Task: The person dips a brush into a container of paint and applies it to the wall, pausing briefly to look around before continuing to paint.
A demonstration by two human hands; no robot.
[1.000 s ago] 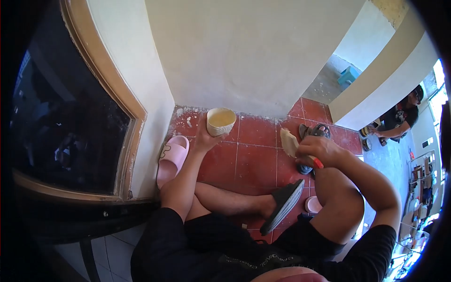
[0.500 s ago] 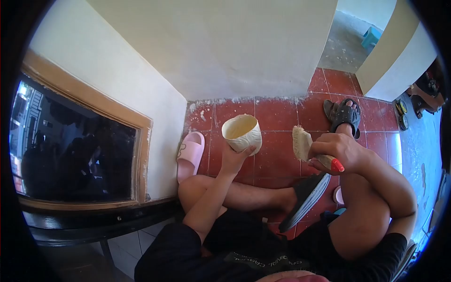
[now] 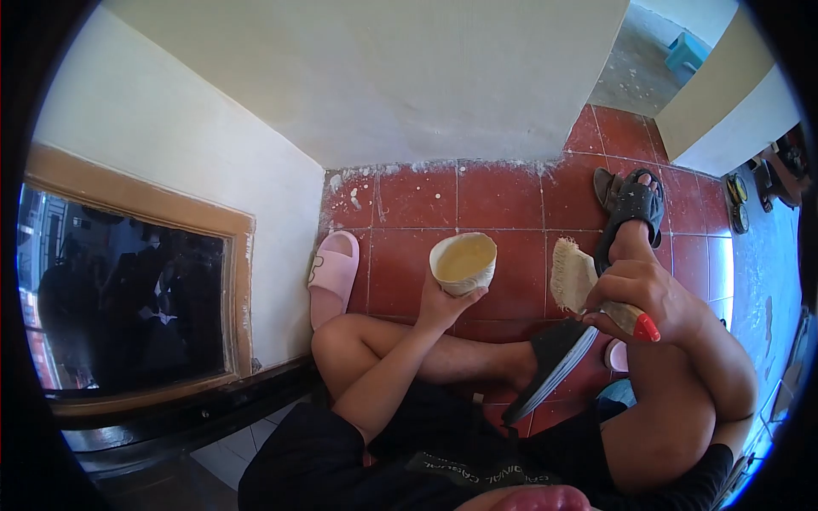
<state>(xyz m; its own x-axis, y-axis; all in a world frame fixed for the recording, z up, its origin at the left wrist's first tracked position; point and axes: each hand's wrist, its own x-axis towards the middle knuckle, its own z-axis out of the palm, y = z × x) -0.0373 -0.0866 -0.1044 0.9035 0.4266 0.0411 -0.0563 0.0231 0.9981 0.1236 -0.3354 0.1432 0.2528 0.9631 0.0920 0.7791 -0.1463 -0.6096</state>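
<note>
My left hand is wrapped round the lower part of a cream-coloured cup with a rough, coated outside. The cup leans toward me, so its mouth and yellowish inside show. Over to the right, my right hand grips a paintbrush by its handle, which ends in a red tip. Its pale, worn bristles point left and up, apart from the cup. Both hands are above the red tiles, in front of my bent legs.
Red floor tiles carry white spatters along the foot of the pale wall. A pink slipper lies at left, near a wood-framed dark pane. A blue stool stands beyond the doorway.
The cup has come lower in view and tipped toward me, showing more of its inside. The brush and my right hand sit slightly lower and further right. The whole view has shifted a little.
</note>
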